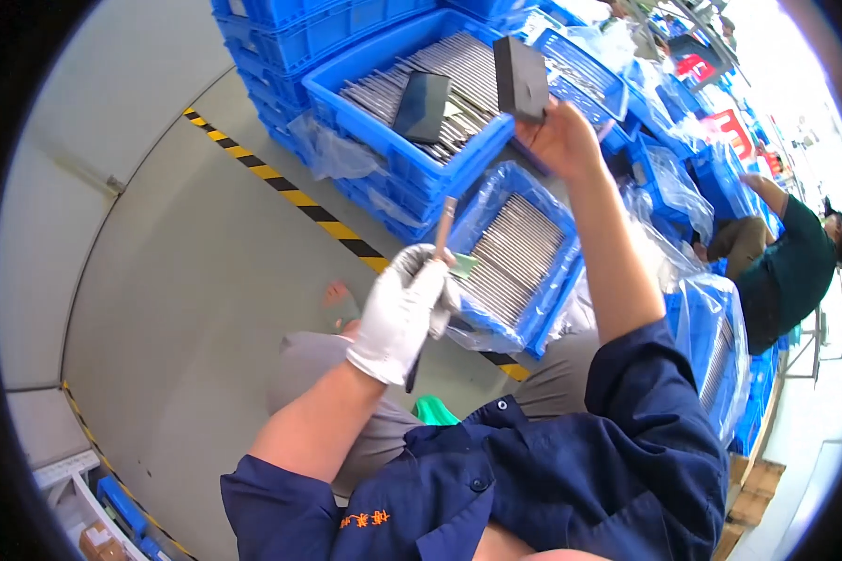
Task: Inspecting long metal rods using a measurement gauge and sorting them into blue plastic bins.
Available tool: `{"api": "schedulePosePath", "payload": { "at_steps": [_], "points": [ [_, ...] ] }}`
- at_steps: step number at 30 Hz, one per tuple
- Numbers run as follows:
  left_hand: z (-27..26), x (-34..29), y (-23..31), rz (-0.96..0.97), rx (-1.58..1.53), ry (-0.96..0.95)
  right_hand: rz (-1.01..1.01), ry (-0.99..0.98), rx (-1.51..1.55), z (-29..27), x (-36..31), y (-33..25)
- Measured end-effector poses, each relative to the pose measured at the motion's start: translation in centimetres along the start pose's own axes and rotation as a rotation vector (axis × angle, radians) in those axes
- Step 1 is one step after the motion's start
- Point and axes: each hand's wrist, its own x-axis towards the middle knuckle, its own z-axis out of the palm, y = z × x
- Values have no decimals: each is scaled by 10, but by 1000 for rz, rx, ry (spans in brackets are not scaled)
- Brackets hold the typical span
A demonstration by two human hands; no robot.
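My left hand (pixel 399 313), in a white glove, is closed around a narrow, flat, brownish metal strip (pixel 445 227) that points up and away from me. A small green piece (pixel 463 266) shows beside its fingers, and a thin dark end sticks out below the hand; whether either is held is unclear. My bare right hand (pixel 563 138) grips the lower end of a dark grey rectangular block (pixel 521 79), raised beside the upper blue crate (pixel 398 140). Many metal rods (pixel 458 70) fill that crate, with a second dark flat block (pixel 423 107) lying on them.
Below my hands stands a plastic-lined blue crate (pixel 544 329) with rows of metal rods (pixel 515 245). More stacked blue crates (pixel 295 47) rise at the back, others stand at the right. A co-worker (pixel 795 266) sits far right. Yellow-black tape (pixel 299 198) crosses the grey floor.
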Motion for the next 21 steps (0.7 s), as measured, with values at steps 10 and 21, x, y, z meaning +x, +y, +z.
{"api": "schedulePosePath", "payload": {
  "at_steps": [10,21],
  "points": [
    [1,-18,-24,-174,-59,-119,249,115,342,22,-167,73],
    [12,-77,-58,-231,161,45,-426,230,-1372,102,-230,72]
  ]
}}
